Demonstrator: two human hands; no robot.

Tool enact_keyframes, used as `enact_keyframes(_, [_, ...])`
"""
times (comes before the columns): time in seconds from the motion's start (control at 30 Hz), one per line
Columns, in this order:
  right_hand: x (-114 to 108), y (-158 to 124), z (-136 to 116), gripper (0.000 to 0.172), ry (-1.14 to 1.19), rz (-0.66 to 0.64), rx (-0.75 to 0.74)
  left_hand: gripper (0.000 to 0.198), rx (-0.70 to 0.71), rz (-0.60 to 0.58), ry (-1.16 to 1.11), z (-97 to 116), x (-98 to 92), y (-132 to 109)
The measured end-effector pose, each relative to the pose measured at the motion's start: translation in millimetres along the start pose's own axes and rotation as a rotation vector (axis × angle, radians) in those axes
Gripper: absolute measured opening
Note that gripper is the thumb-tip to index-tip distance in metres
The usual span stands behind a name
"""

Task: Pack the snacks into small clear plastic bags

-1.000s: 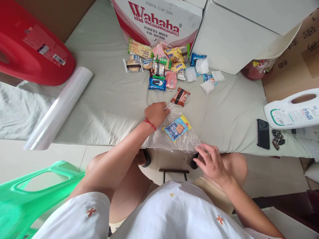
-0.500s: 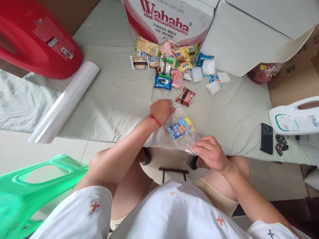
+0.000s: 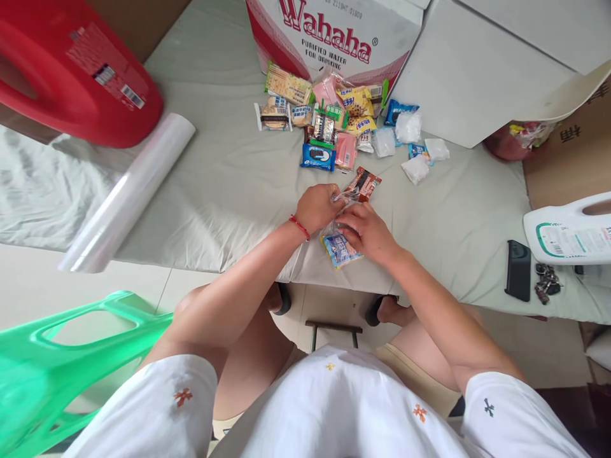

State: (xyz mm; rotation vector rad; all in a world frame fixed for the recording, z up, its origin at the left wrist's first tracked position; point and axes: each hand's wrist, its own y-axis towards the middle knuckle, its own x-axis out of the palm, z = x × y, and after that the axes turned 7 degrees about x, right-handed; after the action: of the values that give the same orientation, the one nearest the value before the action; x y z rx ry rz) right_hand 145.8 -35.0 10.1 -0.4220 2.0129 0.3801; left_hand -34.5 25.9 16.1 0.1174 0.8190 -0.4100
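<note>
Near the front edge of the covered surface, my left hand (image 3: 321, 207) pinches the gathered top of a clear plastic bag (image 3: 329, 226). My right hand (image 3: 365, 232) is closed on the same bag just to the right, its fingertips close to the left hand's. Inside the bag lies a blue and yellow snack packet (image 3: 340, 249), partly covered by my right fingers. Right behind both hands is a brown snack packet (image 3: 366, 184), its lower left part hidden. Farther back sits a pile of wrapped snacks (image 3: 324, 121) in several colours.
White plastic-wrapped bundles (image 3: 416, 168) lie right of the pile, before a Wahaha carton (image 3: 334, 38). At left are a clear film roll (image 3: 128, 191) and a red jug (image 3: 81, 76). A phone (image 3: 518, 270), keys (image 3: 547, 283) and a white bottle (image 3: 568, 229) lie at right.
My right hand has moved up and left from the bag's lower end to beside my left hand. The bag, earlier stretched out between the hands, is now folded and bunched around the blue packet.
</note>
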Motion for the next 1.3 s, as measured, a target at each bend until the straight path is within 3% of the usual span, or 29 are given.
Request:
enact_keyframes(0.1, [7.7, -7.1, -7.4, 0.026, -0.185, 0.165, 0.096, 0.028, 0.067, 0.044, -0.115, -0.9, 2.2, 0.0])
enact_keyframes(0.23, [4.4, -17.8, -22.8, 0.029, -0.256, 0.064, 0.091, 0.029, 0.103, 0.080, -0.147, -0.1, 3.7, -3.7])
enact_keyframes(0.43, [1.7, -43.4, -34.1, 0.032, -0.170, 0.094, 0.082, 0.028, 0.126, 0.073, -0.068, 11.7, -2.0, -12.4])
enact_keyframes(0.67, [24.7, -52.4, 1.4, 0.033, 0.277, 0.143, 0.130, 0.025, 0.407, -0.113, 0.235, 25.5, 19.0, -58.9])
enact_keyframes(0.8, [29.4, -56.7, 19.9, 0.030, 0.553, 0.203, 0.233, 0.028, 0.552, -0.045, 0.354, 18.1, 34.1, -79.3])
enact_keyframes(0.97, [32.6, -57.9, 35.1, 0.032, 0.901, 0.352, 0.369, 0.027, 0.686, -0.040, 0.420, 11.9, 37.7, -91.4])
enact_keyframes(1.03, [28.1, -59.8, 32.6, 0.035, 0.830, 0.399, 0.368, 0.026, 0.717, -0.050, 0.411, 10.9, 37.1, -96.3])
enact_keyframes(1.13, [11.7, -65.2, 18.7, 0.042, 0.506, 0.366, 0.276, 0.021, 0.731, -0.040, 0.379, 9.3, 37.3, -101.6])
enact_keyframes(1.23, [-8.6, -70.8, 2.1, 0.032, 0.178, 0.319, 0.151, 0.019, 0.739, 0.000, 0.345, 7.8, 39.4, -102.9])
enact_keyframes(1.3, [-17.9, -74.7, -3.6, 0.028, 0.085, 0.303, 0.079, 0.020, 0.736, 0.025, 0.330, 7.4, 41.2, -102.4])
